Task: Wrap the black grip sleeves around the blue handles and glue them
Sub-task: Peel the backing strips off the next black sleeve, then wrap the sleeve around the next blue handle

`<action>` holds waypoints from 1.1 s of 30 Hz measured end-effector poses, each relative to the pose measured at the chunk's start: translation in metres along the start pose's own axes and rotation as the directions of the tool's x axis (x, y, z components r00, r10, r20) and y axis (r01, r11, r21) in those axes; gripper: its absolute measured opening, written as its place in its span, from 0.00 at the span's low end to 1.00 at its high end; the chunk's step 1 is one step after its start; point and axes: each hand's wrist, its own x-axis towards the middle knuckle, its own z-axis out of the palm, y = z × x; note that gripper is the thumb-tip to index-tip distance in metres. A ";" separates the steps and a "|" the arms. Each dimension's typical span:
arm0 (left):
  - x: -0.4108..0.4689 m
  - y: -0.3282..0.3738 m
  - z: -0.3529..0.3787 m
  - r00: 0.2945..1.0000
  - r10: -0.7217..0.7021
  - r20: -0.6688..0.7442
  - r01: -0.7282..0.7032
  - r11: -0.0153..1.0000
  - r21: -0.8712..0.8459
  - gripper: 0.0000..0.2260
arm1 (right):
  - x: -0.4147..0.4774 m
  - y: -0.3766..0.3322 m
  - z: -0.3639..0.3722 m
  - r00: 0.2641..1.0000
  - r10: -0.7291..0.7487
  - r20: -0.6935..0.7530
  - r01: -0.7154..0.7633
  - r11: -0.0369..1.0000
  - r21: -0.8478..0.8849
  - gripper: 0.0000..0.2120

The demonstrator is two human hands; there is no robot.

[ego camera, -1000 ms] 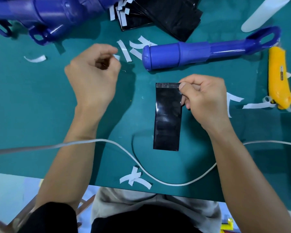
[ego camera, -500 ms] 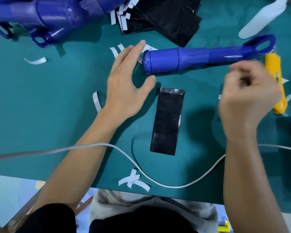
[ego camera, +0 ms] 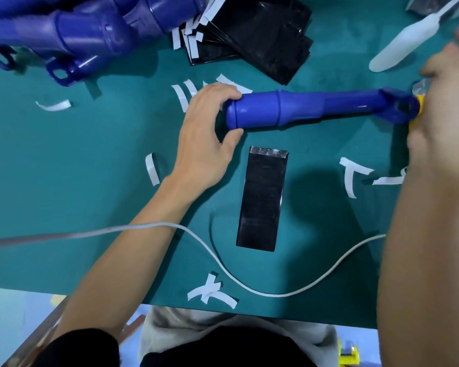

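Left hand (ego camera: 204, 136) clamps fat end of blue handle (ego camera: 302, 107): rigid, slick, likely rolls. Right hand (ego camera: 443, 102) at far end, blurred, grip unclear. Black sleeve (ego camera: 263, 200) below grip: probably thin, floppy; lift by edge.

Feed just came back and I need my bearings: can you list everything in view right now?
mat: one, green, under everything
blue handle: one, blue, lying across the middle
black grip sleeve: one, black, flat just below the handle, not touching
sleeve stack: several, black, top centre
handle pile: several, blue, top left
paper strips: many, white, scattered about
cable: one, white, curving along the near side
plastic piece: one, white, top right
yellow tool: one, yellow, at the handle's ring end, mostly hidden
left hand: one, gripping the handle's blunt end
right hand: one, blurred, at the ring end; grip unclear
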 end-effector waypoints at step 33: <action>0.003 0.003 0.003 0.985 -0.139 0.099 0.144 0.988 -0.049 0.27 | -0.093 0.005 0.039 0.909 -0.359 0.210 0.293 0.911 0.290 0.16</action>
